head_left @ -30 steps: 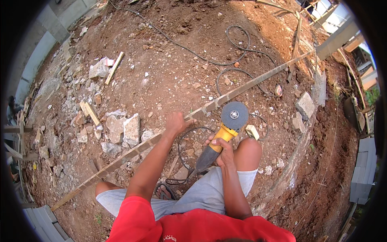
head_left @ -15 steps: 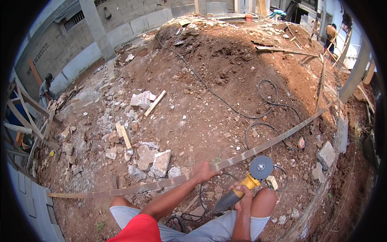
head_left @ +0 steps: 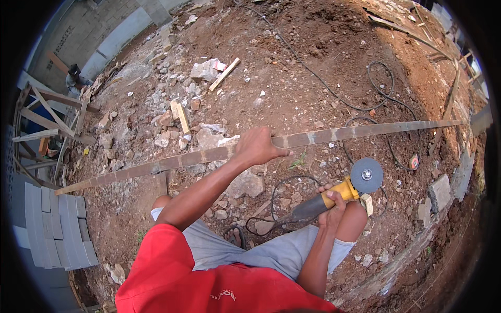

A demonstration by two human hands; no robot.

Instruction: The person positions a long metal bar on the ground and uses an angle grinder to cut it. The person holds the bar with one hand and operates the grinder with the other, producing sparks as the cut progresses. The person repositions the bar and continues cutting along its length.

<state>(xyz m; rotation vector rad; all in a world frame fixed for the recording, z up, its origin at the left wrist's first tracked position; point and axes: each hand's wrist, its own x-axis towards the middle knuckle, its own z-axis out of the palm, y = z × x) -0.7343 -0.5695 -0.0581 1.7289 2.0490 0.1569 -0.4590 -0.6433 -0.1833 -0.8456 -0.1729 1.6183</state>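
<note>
My left hand (head_left: 255, 147) is closed over the top of a long, narrow brown bar (head_left: 201, 157) with pale marks along it, its thumb sticking out to the right. The bar spans nearly the whole view in front of my knees. By my right knee, my right hand (head_left: 333, 204) grips an angle grinder (head_left: 341, 192) with a yellow head and dark grey body. Its round grey disc (head_left: 366, 175) faces up, apart from the bar and just on the near side of it. A black cord loops on the ground beside the grinder's rear end.
Broken concrete (head_left: 245, 183) and stones litter the reddish soil. A black cable (head_left: 313, 73) snakes across it. Short wood offcuts (head_left: 224, 74) lie ahead. Grey blocks (head_left: 44, 224) are stacked at left, near a wooden frame (head_left: 52, 117). Another person (head_left: 75, 78) crouches at far left.
The view has tipped downward. My left hand has shifted the bar away from me over the rubble, and the bar lies straighter across the view. The grinder stays by my right knee.
</note>
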